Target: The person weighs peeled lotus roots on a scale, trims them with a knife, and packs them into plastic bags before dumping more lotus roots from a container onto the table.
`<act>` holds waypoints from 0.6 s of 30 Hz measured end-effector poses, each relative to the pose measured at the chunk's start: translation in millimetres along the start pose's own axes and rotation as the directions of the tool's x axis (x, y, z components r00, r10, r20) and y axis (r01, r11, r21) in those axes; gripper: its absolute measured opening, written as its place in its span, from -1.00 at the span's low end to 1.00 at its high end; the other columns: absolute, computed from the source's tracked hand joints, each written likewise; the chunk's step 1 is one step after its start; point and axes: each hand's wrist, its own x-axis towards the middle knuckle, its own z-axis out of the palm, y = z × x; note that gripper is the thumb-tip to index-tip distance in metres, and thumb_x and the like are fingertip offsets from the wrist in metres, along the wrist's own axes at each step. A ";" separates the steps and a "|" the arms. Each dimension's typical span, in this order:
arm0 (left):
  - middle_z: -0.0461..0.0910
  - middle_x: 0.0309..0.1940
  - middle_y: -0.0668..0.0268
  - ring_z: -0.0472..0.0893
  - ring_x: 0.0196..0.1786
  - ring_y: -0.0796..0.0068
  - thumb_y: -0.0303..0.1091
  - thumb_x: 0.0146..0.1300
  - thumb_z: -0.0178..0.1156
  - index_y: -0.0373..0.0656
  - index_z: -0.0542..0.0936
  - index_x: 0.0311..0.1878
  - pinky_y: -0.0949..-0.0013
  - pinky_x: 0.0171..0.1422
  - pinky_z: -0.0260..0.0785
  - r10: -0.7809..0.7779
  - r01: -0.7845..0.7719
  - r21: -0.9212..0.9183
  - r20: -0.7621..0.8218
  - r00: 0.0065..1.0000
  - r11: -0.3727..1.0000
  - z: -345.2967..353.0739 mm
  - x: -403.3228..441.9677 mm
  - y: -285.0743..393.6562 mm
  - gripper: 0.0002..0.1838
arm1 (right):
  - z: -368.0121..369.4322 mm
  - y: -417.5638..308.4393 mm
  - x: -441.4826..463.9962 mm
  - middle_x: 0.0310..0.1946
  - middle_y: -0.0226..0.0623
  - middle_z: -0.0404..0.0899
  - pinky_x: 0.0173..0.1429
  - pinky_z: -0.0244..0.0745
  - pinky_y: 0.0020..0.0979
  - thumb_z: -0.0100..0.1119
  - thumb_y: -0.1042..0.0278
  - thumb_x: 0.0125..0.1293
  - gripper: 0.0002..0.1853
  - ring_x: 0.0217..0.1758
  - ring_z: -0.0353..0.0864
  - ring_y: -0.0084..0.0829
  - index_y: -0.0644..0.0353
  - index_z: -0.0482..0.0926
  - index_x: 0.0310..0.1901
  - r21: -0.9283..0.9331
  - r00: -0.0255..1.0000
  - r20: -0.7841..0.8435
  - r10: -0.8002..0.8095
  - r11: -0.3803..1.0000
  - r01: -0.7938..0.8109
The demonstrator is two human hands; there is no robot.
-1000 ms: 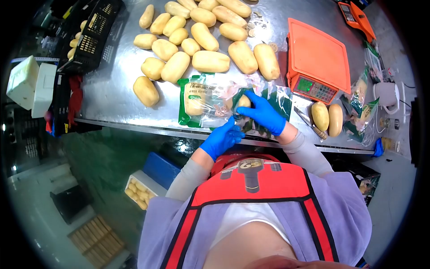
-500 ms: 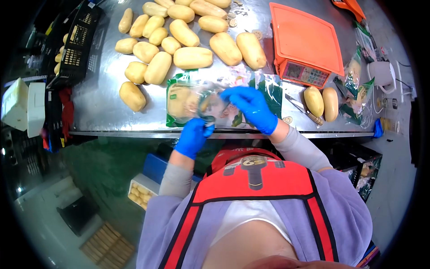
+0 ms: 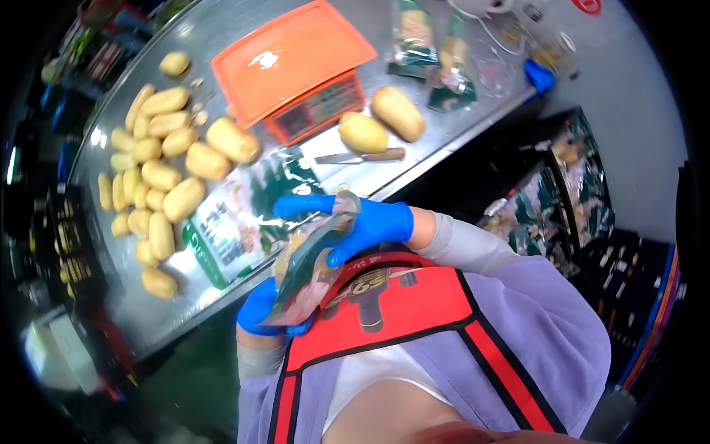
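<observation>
Left hand (image 3: 259, 311) grips the plastic bag (image 3: 297, 285) at 7 o'clock, right hand (image 3: 373, 226) at 2 o'clock; supporting its 2 ends evenly should keep it steady.

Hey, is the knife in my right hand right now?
No, the knife lies on the table while your right hand holds a plastic bag.

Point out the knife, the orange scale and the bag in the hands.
Knife (image 3: 363, 157): head view, where blade meets handle.
Orange scale (image 3: 297, 65): head view, on the flat top plate.
Held bag (image 3: 305, 268): head view, middle of its dark green side.
</observation>
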 end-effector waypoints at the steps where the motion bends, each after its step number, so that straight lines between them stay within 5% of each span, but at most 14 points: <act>1: 0.21 0.15 0.13 0.23 0.19 0.30 -0.32 0.26 -0.01 -0.14 0.23 0.24 0.33 0.22 0.09 -0.002 0.012 -0.265 0.036 0.999 0.964 7.7 13.8 -4.9 -0.53 | -5.7 -15.1 -17.4 0.16 -0.18 0.36 0.33 0.13 -0.36 0.31 0.33 0.09 -0.35 0.26 0.26 -0.41 0.29 0.31 0.22 -0.086 0.997 -0.032 0.071 0.994 -0.073; 3: 0.31 -0.17 0.20 0.33 -0.12 0.39 -0.21 0.31 -0.07 -0.14 0.36 0.01 0.39 -0.08 0.17 -0.014 0.085 -0.716 0.105 0.994 0.692 24.6 44.2 -20.9 -0.70 | -14.6 -21.6 -59.2 0.00 -0.28 0.50 0.19 0.32 -0.43 0.23 0.32 0.18 -0.54 0.08 0.44 -0.49 0.29 0.42 0.10 0.035 0.911 -0.378 0.165 0.986 -0.164; 4: 0.36 -0.33 0.23 0.38 -0.28 0.44 -0.15 0.33 -0.09 -0.14 0.43 -0.10 0.42 -0.23 0.21 -0.023 0.133 -0.869 0.139 0.990 0.477 33.2 59.6 -25.9 -0.72 | -17.6 -21.0 -73.9 0.01 -0.30 0.50 0.13 0.39 -0.41 0.17 0.27 0.23 -0.60 0.05 0.45 -0.52 0.26 0.45 0.07 0.145 0.827 -0.556 0.084 0.989 -0.003; 6: 0.41 -0.52 0.25 0.36 -0.51 0.48 -0.05 0.36 -0.11 -0.15 0.47 -0.31 0.48 -0.43 0.19 0.235 0.171 -0.941 0.244 0.941 0.291 48.7 98.9 -8.6 -0.64 | -34.7 -20.3 -97.4 -0.10 -0.33 0.53 0.05 0.42 -0.47 0.10 0.32 0.29 -0.68 -0.04 0.50 -0.54 0.26 0.46 0.03 0.085 0.602 -0.798 0.007 0.991 0.100; 9: 0.42 -0.45 0.27 0.32 -0.46 0.49 0.01 0.36 -0.10 -0.15 0.47 -0.25 0.49 -0.36 0.22 0.102 -0.002 -0.905 0.046 0.994 0.425 65.7 137.7 8.3 -0.61 | -62.9 -13.2 -153.7 -0.18 -0.33 0.56 -0.05 0.46 -0.50 0.08 0.29 0.31 -0.72 -0.16 0.56 -0.55 0.26 0.49 -0.03 0.134 0.354 -0.935 0.005 0.930 0.343; 10: 0.48 -0.31 0.24 0.39 -0.36 0.47 -0.02 0.36 -0.08 -0.14 0.49 -0.18 0.47 -0.28 0.26 0.158 -0.105 -0.816 -0.017 0.987 0.569 70.2 151.7 2.2 -0.64 | -67.4 -15.0 -172.8 -0.19 -0.32 0.56 -0.05 0.46 -0.48 0.04 0.28 0.32 -0.73 -0.16 0.57 -0.51 0.26 0.49 -0.04 0.125 0.286 -0.958 0.020 0.926 0.356; 13: 0.44 0.00 0.29 0.44 0.02 0.45 -0.18 0.34 -0.02 -0.15 0.43 0.07 0.43 0.05 0.28 0.112 -0.162 -0.289 -0.181 0.977 0.943 105.1 187.0 -21.5 -0.67 | -80.5 -11.9 -229.0 -0.14 -0.25 0.55 0.03 0.47 -0.39 -0.08 0.26 0.38 -0.71 -0.09 0.57 -0.37 0.27 0.46 -0.02 0.129 0.149 -0.987 0.059 0.846 0.518; 15: 0.33 0.16 0.31 0.36 0.17 0.39 -0.18 0.32 0.02 -0.12 0.31 0.23 0.30 0.27 0.20 -0.056 0.032 -0.268 -0.083 0.995 0.963 139.9 196.9 -26.1 -0.54 | -78.6 -16.6 -256.2 -0.12 -0.22 0.54 0.06 0.47 -0.36 -0.09 0.26 0.39 -0.71 -0.07 0.56 -0.34 0.27 0.45 -0.01 0.158 0.156 -0.985 0.077 0.771 0.617; 18: 0.32 0.21 0.17 0.32 0.26 0.26 -0.13 0.31 0.04 -0.15 0.28 0.26 0.18 0.34 0.17 -0.035 0.275 -0.690 0.340 0.940 0.669 161.8 220.7 -76.6 -0.48 | -69.5 -19.0 -284.1 -0.08 -0.18 0.53 0.12 0.46 -0.33 -0.11 0.28 0.40 -0.71 -0.05 0.55 -0.30 0.28 0.43 0.01 0.203 0.182 -0.978 0.101 0.642 0.740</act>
